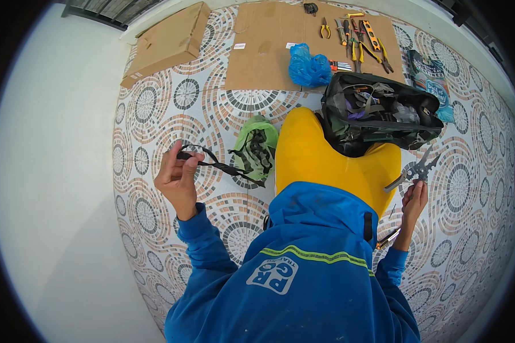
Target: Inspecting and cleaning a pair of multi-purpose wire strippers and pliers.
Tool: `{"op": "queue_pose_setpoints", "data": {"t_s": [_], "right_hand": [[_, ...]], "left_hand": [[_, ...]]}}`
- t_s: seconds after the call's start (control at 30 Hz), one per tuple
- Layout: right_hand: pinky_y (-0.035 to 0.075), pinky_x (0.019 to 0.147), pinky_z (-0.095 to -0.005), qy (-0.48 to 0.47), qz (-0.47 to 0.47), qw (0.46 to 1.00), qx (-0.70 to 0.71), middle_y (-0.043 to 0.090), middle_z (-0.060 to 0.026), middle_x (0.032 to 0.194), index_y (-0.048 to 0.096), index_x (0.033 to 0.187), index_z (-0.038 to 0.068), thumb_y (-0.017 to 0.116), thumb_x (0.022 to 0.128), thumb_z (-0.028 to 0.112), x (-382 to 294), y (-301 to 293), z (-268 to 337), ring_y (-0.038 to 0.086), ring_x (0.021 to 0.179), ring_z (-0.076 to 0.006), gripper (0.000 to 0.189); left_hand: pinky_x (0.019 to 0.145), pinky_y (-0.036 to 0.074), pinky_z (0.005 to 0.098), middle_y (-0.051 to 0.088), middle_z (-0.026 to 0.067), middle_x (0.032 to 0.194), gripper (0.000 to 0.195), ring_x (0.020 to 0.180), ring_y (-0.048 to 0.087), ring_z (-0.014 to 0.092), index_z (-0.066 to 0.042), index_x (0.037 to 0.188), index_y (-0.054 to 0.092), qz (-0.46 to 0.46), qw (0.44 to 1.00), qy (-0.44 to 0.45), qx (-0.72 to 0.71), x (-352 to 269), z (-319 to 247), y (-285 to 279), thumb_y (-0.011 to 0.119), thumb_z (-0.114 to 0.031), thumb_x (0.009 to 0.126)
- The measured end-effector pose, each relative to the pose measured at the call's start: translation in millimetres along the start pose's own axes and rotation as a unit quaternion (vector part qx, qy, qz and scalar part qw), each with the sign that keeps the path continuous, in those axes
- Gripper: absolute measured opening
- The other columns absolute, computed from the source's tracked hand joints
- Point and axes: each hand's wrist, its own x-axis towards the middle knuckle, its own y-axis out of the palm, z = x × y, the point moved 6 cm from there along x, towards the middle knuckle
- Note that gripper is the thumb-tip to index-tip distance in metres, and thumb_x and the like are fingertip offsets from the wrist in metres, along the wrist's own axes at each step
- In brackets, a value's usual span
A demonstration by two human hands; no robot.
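Note:
My left hand (178, 178), raised at the left, pinches a twisted black strip (225, 167) that looks like tape or plastic. The strip's loose end hangs beside a green plastic bag (257, 128) holding more dark crumpled strips. At the right, my right hand (414, 199) grips a multi-purpose cutting tool (418, 170) with its jaws spread and one grey handle swung out to the left. An open black tool bag (382, 133) filled with mixed items stands in front of my knees.
Beyond the bag, flattened cardboard (266, 64) carries pliers (325, 30), a small orange level (371, 36) and a blue plastic bag (304, 66). A cardboard box (171, 40) lies far left by the white wall (56, 150). A printed packet (433, 85) lies right; another tool (388, 239) rests near my right forearm.

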Motion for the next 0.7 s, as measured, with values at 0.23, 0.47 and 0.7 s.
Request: {"op": "queue_pose_setpoints", "data": {"t_s": [0.23,0.47,0.7], "right_hand": [[0.021,0.035,-0.0180,0.030,-0.106,0.993,0.044,0.037,0.0055,0.059,0.053,0.094,0.008,0.049,0.100,0.035,-8.9,-36.3,-23.4,0.030,0.043,-0.0017,0.028],[0.021,0.035,-0.0185,0.016,-0.123,0.991,0.045,0.036,0.0051,0.059,0.052,0.091,0.009,0.049,0.100,0.034,-11.1,-45.8,-27.6,0.029,0.042,-0.0022,0.027],[0.026,0.037,-0.0194,0.046,-0.073,0.990,0.112,0.041,0.0025,0.062,0.051,0.100,0.007,0.046,0.097,0.025,-11.6,-26.5,-13.7,0.036,0.044,-0.0047,0.019]], "left_hand": [[0.068,0.050,0.0230,0.068,0.0072,0.084,0.022,0.072,0.063,0.010,0.003,0.099,0.064,-0.063,0.982,-0.111,0.141,-69.3,211.9,43.2,0.073,-0.002,0.081],[0.069,0.054,0.0252,0.069,0.0098,0.092,0.018,0.076,0.067,0.013,0.002,0.095,0.063,-0.154,0.982,-0.105,0.004,-97.0,265.3,71.4,0.073,-0.005,0.081],[0.069,0.053,0.0389,0.066,0.0101,0.095,0.024,0.073,0.065,0.030,-0.004,0.080,0.071,0.026,0.888,-0.111,0.445,-107.1,333.8,82.5,0.077,-0.027,0.077]]}}
